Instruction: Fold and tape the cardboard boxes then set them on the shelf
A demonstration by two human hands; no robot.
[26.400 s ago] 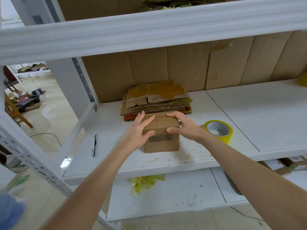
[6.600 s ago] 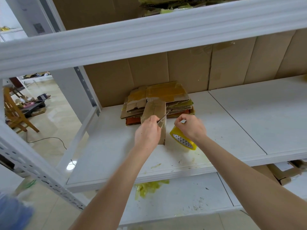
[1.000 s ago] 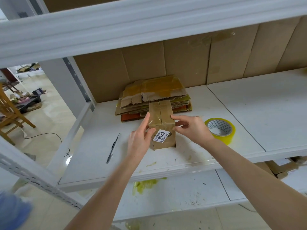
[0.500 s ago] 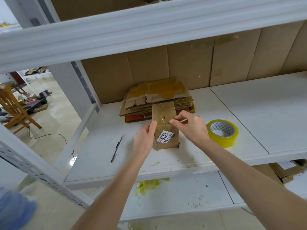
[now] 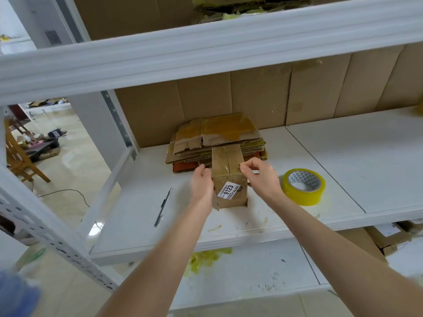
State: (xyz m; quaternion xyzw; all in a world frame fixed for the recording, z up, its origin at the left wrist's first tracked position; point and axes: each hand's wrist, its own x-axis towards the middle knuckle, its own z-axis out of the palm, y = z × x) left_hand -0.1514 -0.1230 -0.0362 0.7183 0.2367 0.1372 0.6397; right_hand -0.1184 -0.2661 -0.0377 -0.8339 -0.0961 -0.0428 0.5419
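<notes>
One box [image 5: 230,179] between hands | left hand [image 5: 202,186] flat on side | right hand [image 5: 261,177] pinches top edge

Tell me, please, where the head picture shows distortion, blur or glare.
Head view: the upper shelf beam bows from wide-angle distortion; the lower-left blue patch is out of focus; the floor carries a glare spot; the label on the cardboard box reads sharp.

Two hands at a small cardboard box [image 5: 230,177] on the white shelf [image 5: 343,156].
The box stands in the middle of the frame, with shiny tape over its top and a white label [image 5: 229,190] reading "9123" on the near face. The left hand [image 5: 202,186] lies flat against its left side; the right hand [image 5: 261,177] pinches its upper right edge. A yellow tape roll [image 5: 304,186] lies at right, a pen [image 5: 162,207] at left, and a stack of flat cardboard [image 5: 217,138] just behind.
</notes>
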